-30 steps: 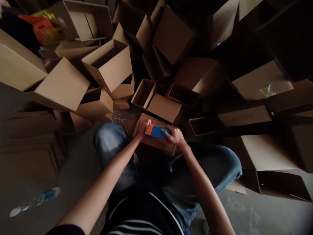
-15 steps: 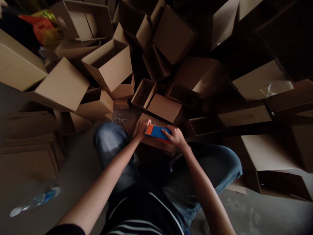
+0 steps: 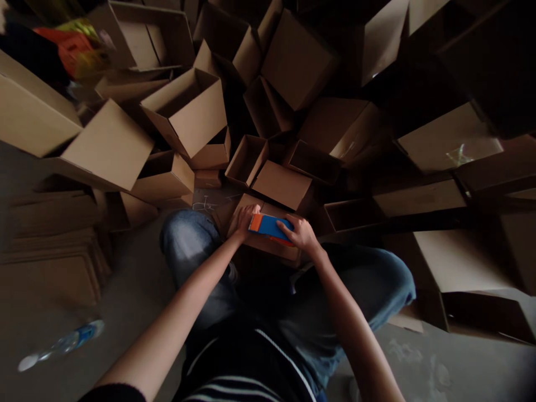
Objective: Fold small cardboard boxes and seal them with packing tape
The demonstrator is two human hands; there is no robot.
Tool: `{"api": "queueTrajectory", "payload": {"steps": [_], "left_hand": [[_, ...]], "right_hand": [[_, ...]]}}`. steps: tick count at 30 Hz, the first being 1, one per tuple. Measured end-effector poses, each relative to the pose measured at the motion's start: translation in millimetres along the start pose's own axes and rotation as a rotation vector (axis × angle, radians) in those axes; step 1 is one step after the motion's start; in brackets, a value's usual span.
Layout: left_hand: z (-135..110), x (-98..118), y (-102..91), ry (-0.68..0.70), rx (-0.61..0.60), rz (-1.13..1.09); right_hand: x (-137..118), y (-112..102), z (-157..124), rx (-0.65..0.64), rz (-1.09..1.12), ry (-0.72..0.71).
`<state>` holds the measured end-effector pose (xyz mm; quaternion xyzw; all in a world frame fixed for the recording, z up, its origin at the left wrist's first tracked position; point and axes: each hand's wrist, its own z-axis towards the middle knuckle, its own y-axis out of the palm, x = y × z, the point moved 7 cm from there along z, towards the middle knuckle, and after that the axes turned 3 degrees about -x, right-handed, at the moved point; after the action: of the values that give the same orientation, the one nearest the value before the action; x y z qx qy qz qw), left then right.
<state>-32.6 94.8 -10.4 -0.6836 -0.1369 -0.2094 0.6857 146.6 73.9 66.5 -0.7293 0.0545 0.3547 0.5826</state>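
Shadow swallows the underside of the left hand [image 3: 247,219], and its fingertips are hard to make out. The right hand [image 3: 302,233] covers one end of the blue and orange tool [image 3: 273,225], so the shape of that end is hidden, and only a sliver of orange shows below the blue part.

The right hand is closed on the tool, its thumb laid across the blue top. The left hand is curled at the other end, against the orange strip; whether it grips or merely steadies cannot be told. The tool lies between the two hands, above a carton [image 3: 274,247]; how it meets the cardboard is unclear.

On either side rise the person's bent knees in jeans [image 3: 377,282], with a dark striped shirt [image 3: 234,388] cut off at the bottom edge. Just beyond the carton sit a closed-faced box [image 3: 282,184] and a small open box [image 3: 246,159], then a jumble of tilted boxes [image 3: 196,114], many lost in darkness at the right. Flattened cardboard [image 3: 50,276] is stacked at the left, near a plastic bottle [image 3: 69,341] on the floor [image 3: 134,312]. Red and yellow stuff [image 3: 71,47] at upper left is blurred.
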Motion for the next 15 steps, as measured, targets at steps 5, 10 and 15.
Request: {"api": "queueTrajectory", "payload": {"steps": [5, 10, 15], "left_hand": [[-3, 10, 0.7, 0.108, 0.008, -0.014], [1, 3, 1.2, 0.081, -0.022, -0.055], [6, -6, 4.6, 0.046, -0.004, -0.103]], "right_hand": [[0, 0, 0, 0.000, -0.006, 0.002], [-1, -2, -1, 0.006, 0.010, 0.006], [0, -2, -1, 0.018, 0.023, 0.000]]}}
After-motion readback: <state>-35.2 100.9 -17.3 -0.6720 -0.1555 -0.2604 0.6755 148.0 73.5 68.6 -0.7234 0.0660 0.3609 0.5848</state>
